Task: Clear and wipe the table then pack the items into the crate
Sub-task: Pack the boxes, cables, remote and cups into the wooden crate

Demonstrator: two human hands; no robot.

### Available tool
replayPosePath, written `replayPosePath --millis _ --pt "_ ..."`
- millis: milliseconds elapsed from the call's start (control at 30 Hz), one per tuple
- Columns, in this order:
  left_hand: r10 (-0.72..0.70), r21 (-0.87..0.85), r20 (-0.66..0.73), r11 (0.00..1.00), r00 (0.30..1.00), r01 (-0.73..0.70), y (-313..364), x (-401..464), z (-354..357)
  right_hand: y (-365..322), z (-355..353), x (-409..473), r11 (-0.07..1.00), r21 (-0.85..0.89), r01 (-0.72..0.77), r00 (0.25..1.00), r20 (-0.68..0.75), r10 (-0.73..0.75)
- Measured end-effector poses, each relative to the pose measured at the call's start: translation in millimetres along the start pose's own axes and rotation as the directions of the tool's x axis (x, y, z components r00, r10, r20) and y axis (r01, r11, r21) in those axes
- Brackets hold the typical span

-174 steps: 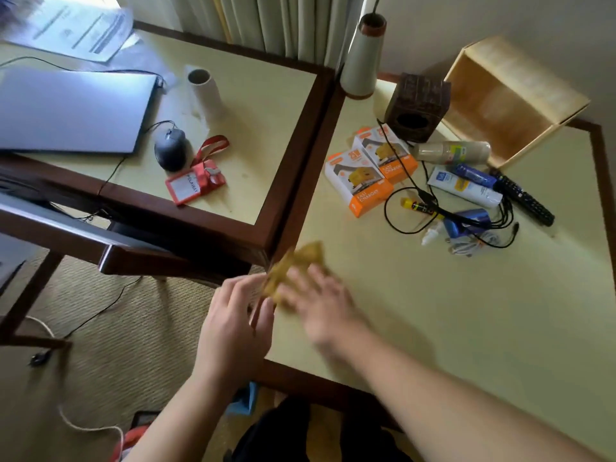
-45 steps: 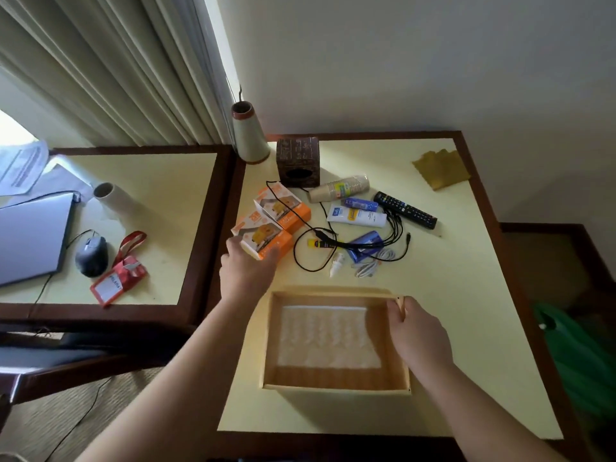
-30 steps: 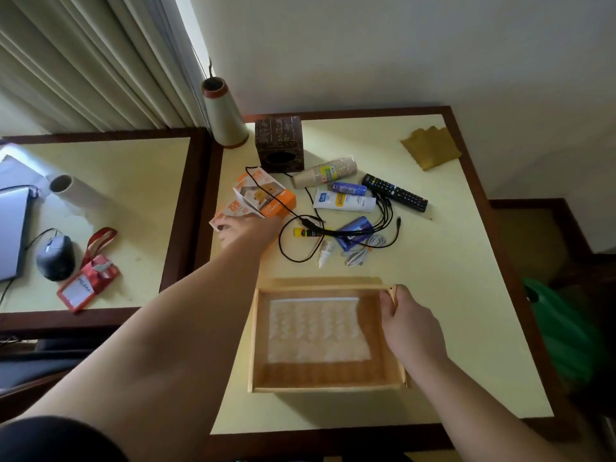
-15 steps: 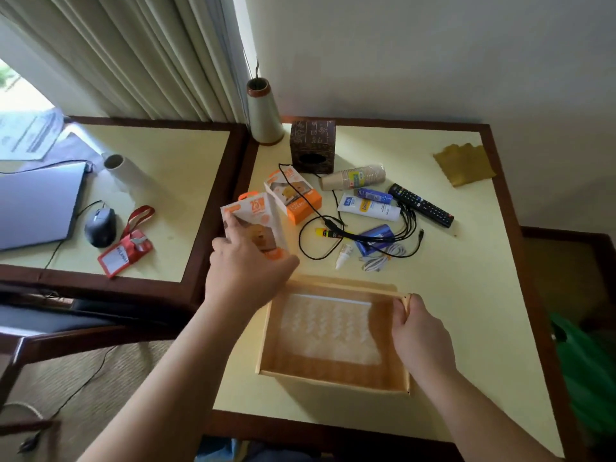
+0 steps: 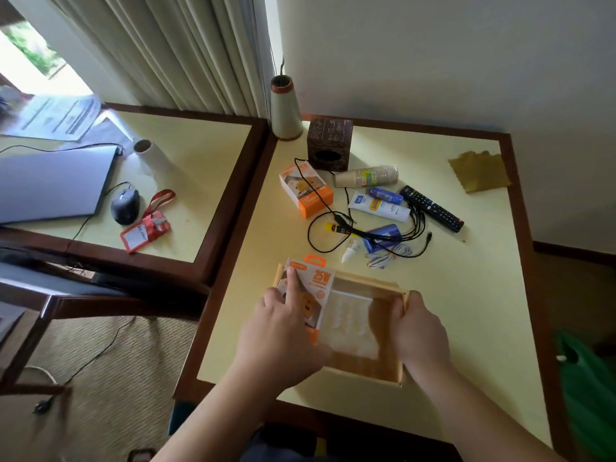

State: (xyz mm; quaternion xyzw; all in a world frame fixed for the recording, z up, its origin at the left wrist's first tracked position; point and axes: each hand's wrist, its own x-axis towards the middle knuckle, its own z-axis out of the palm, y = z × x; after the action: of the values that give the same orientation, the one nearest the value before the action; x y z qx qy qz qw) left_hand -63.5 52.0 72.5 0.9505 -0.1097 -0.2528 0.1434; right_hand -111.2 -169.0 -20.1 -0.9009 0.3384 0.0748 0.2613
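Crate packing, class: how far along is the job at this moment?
Done: the cloth lies set aside in the far corner. In hand: the left hand lowers an orange charger box into the crate, which the right hand steadies. Left: the second box, remote, cables and tubes.

Plain off-white wall (image 5: 450, 55) behind, unlit and greyish. Pleated cream curtains (image 5: 160, 45) hanging at the left, drawn partly aside from a bright window (image 5: 30, 58) with greenery outside. Two tables set edge to edge, each with a pale yellow top and dark brown wooden border: the right table (image 5: 466, 311) against the wall, the left table (image 5: 200, 155) beneath the curtains. Beige woven carpet (image 5: 110, 371) below, crossed by a thin black cable (image 5: 100, 351). Dark wooden skirting (image 5: 573, 250) along the wall's foot at the right.
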Motion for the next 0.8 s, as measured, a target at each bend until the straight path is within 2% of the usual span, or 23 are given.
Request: replayPosePath --millis 267,367,667,800 --pt "0.028 0.044 0.043 0.999 0.999 -0.03 0.9 -10.8 4.6 -0.9 1.1 0.4 1.0 0.014 -0.028 1.0 0.009 0.028" --pt "0.022 0.03 0.018 0.999 1.0 -0.022 0.4 -7.0 8.6 -1.0 0.8 1.0 1.0 0.012 -0.028 1.0 0.004 0.028" --pt "-0.084 -0.006 0.02 0.996 0.996 0.084 6.1 21.8 29.8 -1.0 -0.1 -0.6 1.0 0.003 0.009 1.0 -0.004 -0.009" --pt "-0.155 0.008 0.087 0.988 0.984 0.155 8.8 25.4 35.6 -1.7 0.8 -0.8 1.0 -0.006 0.005 1.0 -0.013 -0.005"
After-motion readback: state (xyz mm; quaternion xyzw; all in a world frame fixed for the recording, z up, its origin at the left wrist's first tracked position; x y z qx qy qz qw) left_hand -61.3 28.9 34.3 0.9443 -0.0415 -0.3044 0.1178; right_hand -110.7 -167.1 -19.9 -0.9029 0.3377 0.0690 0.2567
